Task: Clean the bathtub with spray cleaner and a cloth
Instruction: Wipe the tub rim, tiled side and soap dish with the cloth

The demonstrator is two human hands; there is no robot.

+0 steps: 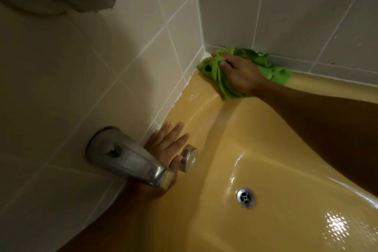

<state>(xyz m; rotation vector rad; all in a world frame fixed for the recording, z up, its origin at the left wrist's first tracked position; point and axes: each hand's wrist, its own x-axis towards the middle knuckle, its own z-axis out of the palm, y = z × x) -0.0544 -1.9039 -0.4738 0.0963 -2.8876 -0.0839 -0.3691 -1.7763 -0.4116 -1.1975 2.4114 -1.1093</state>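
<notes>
The right hand (238, 72) is clamped on the green cloth (263, 61), fingers curled into its folds and the thumb pinching a bunch, pressing it onto the far ledge of the yellow bathtub (266, 149); the cloth sits in the corner where the 2 tiled walls (296, 18) meet, touching the back wall; crumpled as it is, its long axis runs along that ledge from the corner toward the right, with 1 fold hanging down toward the basin. The left hand (166, 146) lies flat on the tub's rim beside the side wall, fingers straight and spread, pointing toward the corner, holding nothing; the 2 hands are well apart. Just in front of the left hand, partly covering it, a dull metal spout (126, 159) juts from the side wall and points down into the tub; a round metal knob (189, 158) stands by the thumb. The drain (246, 198) lies in the wet, shiny tub floor, below the right forearm.
</notes>
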